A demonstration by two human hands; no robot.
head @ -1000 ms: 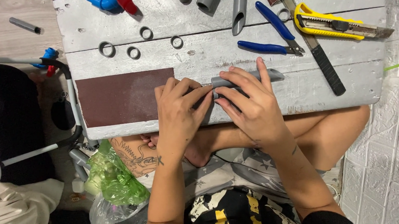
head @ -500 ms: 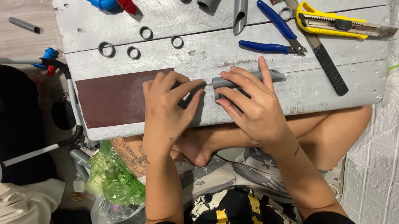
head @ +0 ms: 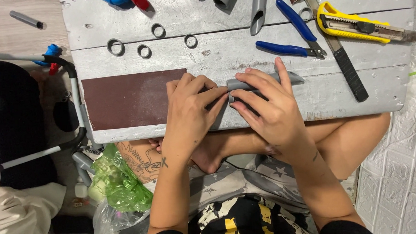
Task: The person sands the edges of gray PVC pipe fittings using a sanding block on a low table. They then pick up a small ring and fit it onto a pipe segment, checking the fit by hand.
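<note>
While pressed flat on the grey wooden board (head: 117, 22), both hands clamped on one grey pipe piece (head: 263, 82) lying across the board's front plank: left hand (head: 189, 115) at its near end, fingers curled over it, right hand (head: 267, 111) on top, fingers spread along it. Just left, touching the left hand: one brown sandpaper sheet (head: 126, 100). Behind, well apart: five grey pipe rings (head: 115, 47) counted, one blue-handled pliers (head: 291, 36), one yellow utility knife (head: 360, 26), two cut grey pipes (head: 258, 7).
</note>
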